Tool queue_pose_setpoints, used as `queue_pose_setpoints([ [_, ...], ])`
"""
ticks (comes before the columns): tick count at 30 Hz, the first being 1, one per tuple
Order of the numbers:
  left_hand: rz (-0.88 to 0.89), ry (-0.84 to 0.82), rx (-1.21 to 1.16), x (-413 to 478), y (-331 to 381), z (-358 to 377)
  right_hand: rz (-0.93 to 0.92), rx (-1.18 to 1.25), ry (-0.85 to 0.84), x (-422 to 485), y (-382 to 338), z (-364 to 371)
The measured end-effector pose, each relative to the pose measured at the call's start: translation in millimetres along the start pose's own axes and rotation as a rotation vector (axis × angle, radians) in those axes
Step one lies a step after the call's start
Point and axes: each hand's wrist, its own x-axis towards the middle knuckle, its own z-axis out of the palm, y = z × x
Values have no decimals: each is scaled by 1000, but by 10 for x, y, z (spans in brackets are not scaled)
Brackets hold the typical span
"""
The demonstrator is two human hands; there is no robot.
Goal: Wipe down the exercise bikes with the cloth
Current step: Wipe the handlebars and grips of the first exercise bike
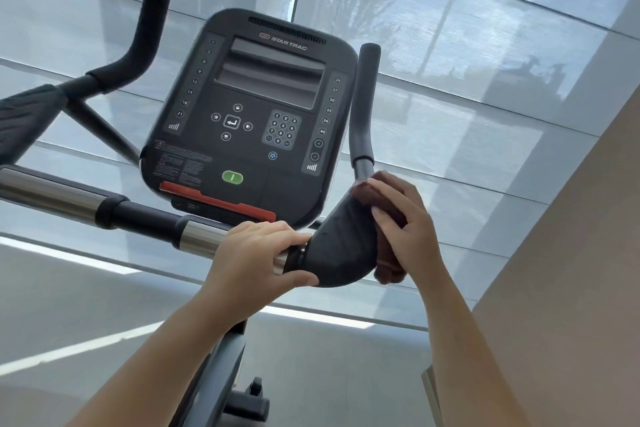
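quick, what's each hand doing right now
left hand: grips the handlebar
right hand: holds the cloth on the arm pad

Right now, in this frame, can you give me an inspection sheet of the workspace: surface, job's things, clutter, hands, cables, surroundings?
surface: no table; the work is on the black elbow pad of the exercise bike.
job's things: brown cloth wrapped over the pad's right edge; console with a blank display.
clutter: nothing seen.
hands: left hand grips the chrome handlebar right beside the pad; right hand holds the cloth against the pad.
cables: nothing seen.
surroundings: window blinds behind the bike; pale wall at right.
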Motion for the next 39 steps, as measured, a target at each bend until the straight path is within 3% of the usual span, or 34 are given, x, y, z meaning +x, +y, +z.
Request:
queue_pose_setpoints([
  [6,9,-15,19,6,6,-3,-35,-23,64,19,42,44],
  [11,-3,-1,18,0,21,1,126,10,-41,464,60,11],
  [15,-6,10,21,-14,33,-1,199,129,53,163,17,-3],
  [20,13,24,33,-10,18,13,121,110,152,-338,-35,99],
  [28,21,29,40,4,9,26,271,106,98,305,-31,32],
  [35,32,28,40,-3,1,33,363,89,346,-308,-228,236],
  [39,51,33,65,-12,4,37,399,40,585,-484,-430,497],
])
